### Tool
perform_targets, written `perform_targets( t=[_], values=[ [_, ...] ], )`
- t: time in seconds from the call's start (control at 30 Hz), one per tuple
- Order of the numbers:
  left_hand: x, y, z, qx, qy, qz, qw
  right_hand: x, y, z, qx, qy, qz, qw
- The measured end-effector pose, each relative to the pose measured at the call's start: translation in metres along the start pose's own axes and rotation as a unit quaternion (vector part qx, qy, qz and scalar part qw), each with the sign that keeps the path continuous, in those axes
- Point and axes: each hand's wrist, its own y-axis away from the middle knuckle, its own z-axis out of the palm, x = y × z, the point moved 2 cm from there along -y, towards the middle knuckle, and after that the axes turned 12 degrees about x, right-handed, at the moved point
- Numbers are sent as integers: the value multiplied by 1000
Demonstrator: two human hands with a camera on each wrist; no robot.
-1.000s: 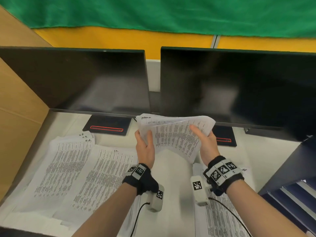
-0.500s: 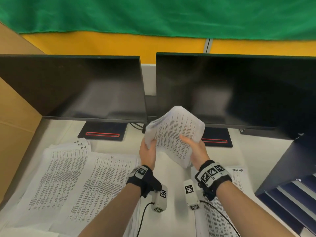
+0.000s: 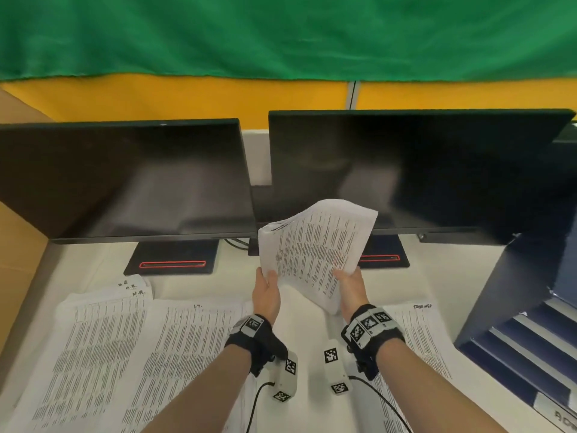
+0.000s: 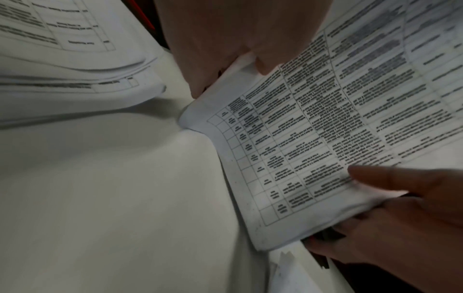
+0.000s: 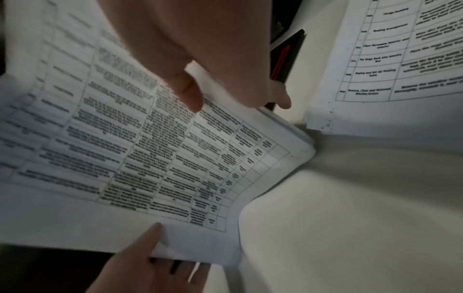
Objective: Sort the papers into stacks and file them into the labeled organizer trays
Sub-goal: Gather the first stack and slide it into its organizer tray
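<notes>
A bundle of printed sheets (image 3: 315, 251) with tables stands tilted on edge above the white desk, its lower corner close to the surface. My left hand (image 3: 267, 287) grips its left edge, thumb on the printed face (image 4: 325, 128). My right hand (image 3: 351, 284) grips the right edge, thumb laid over the front sheet (image 5: 162, 158). Flat on the desk lie stacks of papers: two on the left (image 3: 103, 354) (image 3: 184, 348) and one on the right (image 3: 418, 339). The dark blue organizer (image 3: 530, 339) with its trays stands at the right.
Two dark monitors (image 3: 125, 182) (image 3: 437, 173) stand behind the papers, their bases (image 3: 171, 260) on the desk. A brown cardboard wall (image 3: 18, 245) closes off the left side. Cables run from both wrist cameras toward the front edge.
The bundle has gone from lying spread between my hands to standing tilted on edge, and both hands have lowered it toward the desk. The head view has tilted up slightly.
</notes>
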Motion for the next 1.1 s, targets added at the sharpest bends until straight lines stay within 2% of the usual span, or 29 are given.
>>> perform_targets(
  t=[0.2, 0.3, 0.43, 0.53, 0.63, 0.73, 0.83, 1.0, 1.1],
  values=[
    [8, -4, -10, 48, -68, 125, 989, -7, 6, -6, 73, 73, -66, 992],
    [22, 6, -9, 42, -32, 147, 988, -22, 20, -28, 72, 105, -95, 987],
    [41, 37, 4, -29, 46, 155, 986, -33, 40, -77, 50, -27, -70, 996],
    [41, 56, 24, -73, 59, 149, 984, -35, 48, -107, 66, -61, -39, 995],
    [42, 66, 37, -78, 54, 152, 984, -40, 52, -122, 71, -66, -64, 993],
    [42, 67, 34, -58, 52, 162, 984, -44, 56, -115, 42, -47, -98, 993],
    [39, 62, 20, -16, 67, 148, 987, -45, 51, -88, 6, -35, -101, 994],
    [24, 41, -5, 44, 70, 102, 991, -34, 44, -50, -44, 12, -56, 997],
    [16, 33, -10, 54, 92, 77, 991, -26, 42, -41, -43, 23, -21, 999]
  ],
)
